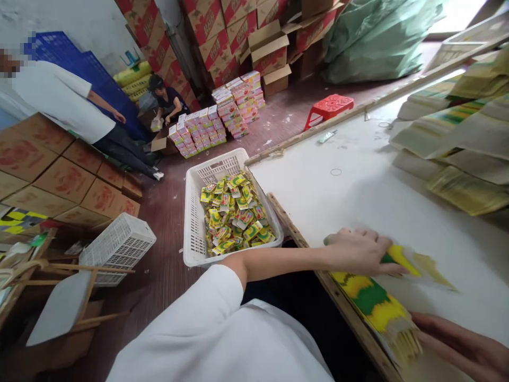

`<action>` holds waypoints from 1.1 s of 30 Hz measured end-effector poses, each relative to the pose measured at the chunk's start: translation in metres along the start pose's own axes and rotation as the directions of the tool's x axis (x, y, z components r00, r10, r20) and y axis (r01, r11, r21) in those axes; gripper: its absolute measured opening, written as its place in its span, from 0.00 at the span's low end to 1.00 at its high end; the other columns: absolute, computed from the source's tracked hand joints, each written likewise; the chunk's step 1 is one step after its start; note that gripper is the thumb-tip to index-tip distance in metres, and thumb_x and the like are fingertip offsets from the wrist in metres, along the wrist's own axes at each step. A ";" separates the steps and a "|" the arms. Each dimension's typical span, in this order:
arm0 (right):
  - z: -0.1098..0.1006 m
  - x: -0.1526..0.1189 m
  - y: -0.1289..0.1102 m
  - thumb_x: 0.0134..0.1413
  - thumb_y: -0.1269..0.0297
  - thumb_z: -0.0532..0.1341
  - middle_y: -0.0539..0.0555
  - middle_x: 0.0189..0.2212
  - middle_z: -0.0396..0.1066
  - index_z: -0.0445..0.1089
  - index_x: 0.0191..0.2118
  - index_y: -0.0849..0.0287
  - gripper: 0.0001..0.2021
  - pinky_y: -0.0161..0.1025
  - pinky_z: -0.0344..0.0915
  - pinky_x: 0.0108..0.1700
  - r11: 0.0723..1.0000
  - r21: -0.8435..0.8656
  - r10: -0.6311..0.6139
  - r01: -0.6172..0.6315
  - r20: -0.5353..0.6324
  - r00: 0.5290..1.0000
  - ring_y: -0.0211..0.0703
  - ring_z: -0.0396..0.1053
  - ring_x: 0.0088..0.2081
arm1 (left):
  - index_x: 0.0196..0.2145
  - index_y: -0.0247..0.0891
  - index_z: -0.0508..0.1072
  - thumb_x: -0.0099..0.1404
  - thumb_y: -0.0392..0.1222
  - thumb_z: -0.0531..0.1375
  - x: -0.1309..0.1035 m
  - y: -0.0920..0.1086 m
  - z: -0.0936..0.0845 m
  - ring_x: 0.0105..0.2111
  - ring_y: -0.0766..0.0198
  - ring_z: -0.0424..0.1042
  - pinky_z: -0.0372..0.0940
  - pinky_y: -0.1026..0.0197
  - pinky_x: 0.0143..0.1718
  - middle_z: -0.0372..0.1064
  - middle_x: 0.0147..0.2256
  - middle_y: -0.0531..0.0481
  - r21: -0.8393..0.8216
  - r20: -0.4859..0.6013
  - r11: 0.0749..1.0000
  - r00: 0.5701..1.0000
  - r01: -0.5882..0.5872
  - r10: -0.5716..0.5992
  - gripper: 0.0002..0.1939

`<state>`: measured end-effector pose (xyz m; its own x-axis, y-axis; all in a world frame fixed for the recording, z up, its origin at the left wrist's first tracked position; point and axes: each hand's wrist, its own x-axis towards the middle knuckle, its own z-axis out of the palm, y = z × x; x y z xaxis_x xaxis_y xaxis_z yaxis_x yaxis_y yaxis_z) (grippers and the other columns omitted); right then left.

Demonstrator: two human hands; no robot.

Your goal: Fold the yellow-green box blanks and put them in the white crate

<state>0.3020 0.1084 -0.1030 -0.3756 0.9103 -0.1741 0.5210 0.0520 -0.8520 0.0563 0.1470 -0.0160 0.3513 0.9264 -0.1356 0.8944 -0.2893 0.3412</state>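
My left hand (pixel 358 252) is closed over a flat yellow-and-green packaging piece (pixel 403 259) above the white tabletop (pixel 314 180); its far end is blurred. Just below that hand, a row of similar flat yellow-and-green packaging pieces (pixel 371 302) lies along the wooden table edge. My right hand (pixel 461 342) rests at the near end of this row, fingers stretched out and apart, close to or touching the pieces. Part of the right hand is cut off by the frame.
A white crate (pixel 193 212) of small yellow-green packs stands left of the table. Stacked packaging (pixel 457 132) sits at the table's right. On the floor are a red stool (pixel 330 106), pink box stacks (pixel 199 130) and cartons (pixel 59 175). Two people (pixel 67 101) are at the back left.
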 end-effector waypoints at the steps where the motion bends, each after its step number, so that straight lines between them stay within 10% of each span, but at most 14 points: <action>1: -0.003 -0.003 -0.011 0.26 0.48 0.68 0.70 0.34 0.78 0.79 0.25 0.35 0.10 0.54 0.67 0.38 0.995 0.059 0.075 -0.083 0.120 0.990 0.63 0.78 0.37 | 0.47 0.44 0.69 0.68 0.66 0.46 0.000 0.000 -0.001 0.52 0.51 0.70 0.67 0.47 0.48 0.71 0.51 0.39 -0.005 0.010 1.000 1.000 -0.007 0.007 0.26; 4: -0.012 -0.006 -0.050 0.38 0.50 0.66 0.65 0.41 0.79 0.80 0.32 0.41 0.11 0.53 0.68 0.49 0.967 0.155 0.204 -0.200 -0.010 0.979 0.59 0.78 0.43 | 0.50 0.38 0.67 0.68 0.67 0.46 -0.002 0.002 -0.005 0.51 0.50 0.70 0.65 0.48 0.48 0.70 0.51 0.39 -0.009 0.045 1.000 0.999 0.007 -0.007 0.31; 9: -0.008 0.007 -0.076 0.53 0.56 0.58 0.60 0.43 0.76 0.76 0.46 0.55 0.17 0.49 0.71 0.47 0.998 -0.048 0.016 -0.041 -0.434 0.901 0.50 0.75 0.40 | 0.51 0.37 0.65 0.70 0.63 0.48 0.000 0.004 -0.013 0.51 0.50 0.68 0.61 0.51 0.49 0.69 0.50 0.40 0.119 0.009 0.993 1.000 0.001 -0.002 0.27; 18: 0.008 0.013 -0.072 0.63 0.66 0.55 0.60 0.42 0.69 0.75 0.39 0.56 0.10 0.44 0.65 0.47 0.868 -0.497 -0.249 -0.021 -0.471 0.847 0.52 0.64 0.46 | 0.54 0.37 0.63 0.71 0.63 0.42 0.004 0.005 -0.017 0.51 0.49 0.66 0.60 0.51 0.48 0.68 0.51 0.38 0.255 -0.004 0.967 1.000 -0.003 0.004 0.30; 33: 0.005 0.034 -0.089 0.63 0.65 0.54 0.62 0.38 0.76 0.74 0.40 0.61 0.12 0.41 0.59 0.39 0.865 -0.434 0.060 -0.251 -0.406 0.912 0.52 0.70 0.40 | 0.50 0.37 0.64 0.72 0.59 0.47 0.005 0.004 -0.023 0.49 0.50 0.68 0.60 0.54 0.45 0.69 0.48 0.39 0.290 0.006 0.955 0.998 -0.061 0.062 0.24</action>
<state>0.2388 0.1328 -0.0351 -0.0001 1.0000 -0.0098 0.8778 -0.0046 -0.4790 0.0555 0.1563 0.0059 0.4073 0.9054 -0.1196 0.9132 -0.4023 0.0646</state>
